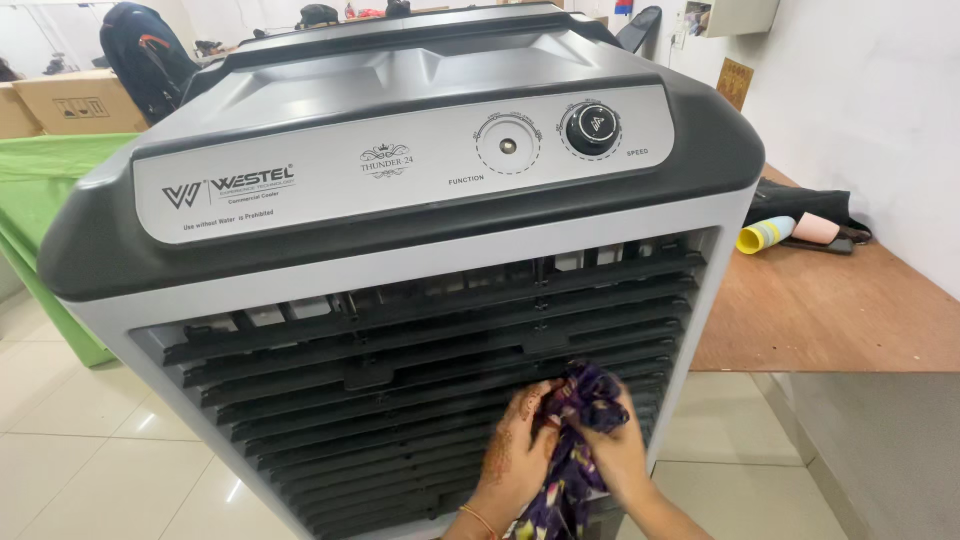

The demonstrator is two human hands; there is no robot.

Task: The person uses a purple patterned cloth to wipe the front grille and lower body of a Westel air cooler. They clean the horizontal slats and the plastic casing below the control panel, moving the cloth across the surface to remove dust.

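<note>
A large grey and black air cooler [400, 180] fills the view, with a silver control panel on top that carries one black knob [592, 128] and one bare knob socket [508, 146]. Black louvres [400, 380] cover its front. My left hand [515, 455] and my right hand [620, 455] both grip a dark purple patterned cloth [575, 440], pressed against the lower louvres. The cloth hangs down between my wrists.
A brown wooden tabletop [830, 310] stands to the right, with a yellow and blue roll [765, 235], a pink object and a black bag near the white wall. A green-covered table [40, 190] and cardboard boxes [80, 100] are at the left. White floor tiles lie below.
</note>
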